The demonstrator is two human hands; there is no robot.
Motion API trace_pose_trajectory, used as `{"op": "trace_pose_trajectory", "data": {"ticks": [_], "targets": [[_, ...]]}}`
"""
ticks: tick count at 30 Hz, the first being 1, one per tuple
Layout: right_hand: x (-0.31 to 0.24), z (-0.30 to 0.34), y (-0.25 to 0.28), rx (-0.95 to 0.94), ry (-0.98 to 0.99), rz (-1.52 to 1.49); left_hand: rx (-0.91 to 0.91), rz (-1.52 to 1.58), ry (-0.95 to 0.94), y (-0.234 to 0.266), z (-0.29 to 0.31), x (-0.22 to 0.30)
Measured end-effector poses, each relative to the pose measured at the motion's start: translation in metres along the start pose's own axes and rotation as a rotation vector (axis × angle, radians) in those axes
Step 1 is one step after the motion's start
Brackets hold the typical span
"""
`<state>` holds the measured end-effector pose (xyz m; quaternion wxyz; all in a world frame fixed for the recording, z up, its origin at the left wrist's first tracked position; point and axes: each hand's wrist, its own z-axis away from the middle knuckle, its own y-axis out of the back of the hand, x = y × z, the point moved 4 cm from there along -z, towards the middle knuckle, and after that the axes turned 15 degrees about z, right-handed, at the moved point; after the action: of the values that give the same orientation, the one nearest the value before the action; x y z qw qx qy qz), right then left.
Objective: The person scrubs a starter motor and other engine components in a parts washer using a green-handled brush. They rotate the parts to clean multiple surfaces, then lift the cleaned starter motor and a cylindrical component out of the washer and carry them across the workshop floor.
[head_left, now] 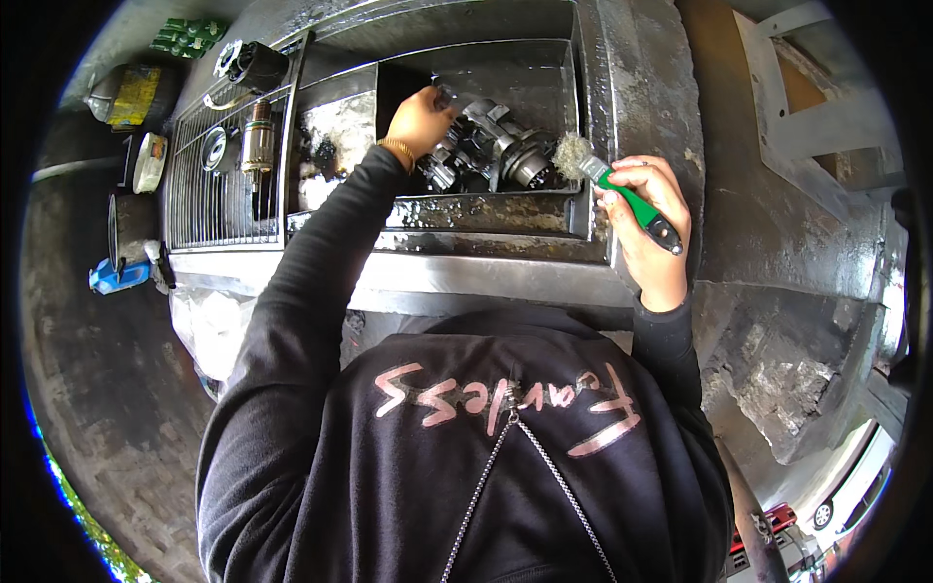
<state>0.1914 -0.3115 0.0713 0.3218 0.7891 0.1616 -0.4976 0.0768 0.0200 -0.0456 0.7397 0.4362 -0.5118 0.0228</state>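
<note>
**Scrubbing a greasy engine part in the wash tray**

Landmark: tray [486,216], a dark metal tray set in the bench. Left of the tray: wire rack [209,194] holding a cylinder part [258,141]; further left a blue can [117,277]. Inside the tray, left side: left hand [418,121], fingers closed on the top end of the engine part [491,151], steadying it. The part lies in the tray's middle, wet and dirty. At the tray's right rim: right hand [646,219] clamped on the brush [622,194], green handle, bristles touching the part's right end. Step looks like mid-cleaning. Next move likely needs brush strokes across the housing while the left hand turns the part.
</note>
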Motion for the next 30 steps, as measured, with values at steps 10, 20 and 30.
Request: {"op": "trace_pose_trajectory", "data": {"ticks": [10, 20, 30], "targets": [[0.004, 0.039, 0.033, 0.099, -0.203, -0.048, -0.567, -0.549, -0.191, -0.081, -0.095, -0.010], [0.002, 0.027, 0.008, 0.112, -0.286, -0.007, -0.408, -0.199, 0.170, -0.078, -0.092, -0.009], [-0.001, -0.002, -0.013, 0.031, -0.180, 0.131, -0.383, -0.210, 0.158, -0.080, -0.092, -0.019]]}}
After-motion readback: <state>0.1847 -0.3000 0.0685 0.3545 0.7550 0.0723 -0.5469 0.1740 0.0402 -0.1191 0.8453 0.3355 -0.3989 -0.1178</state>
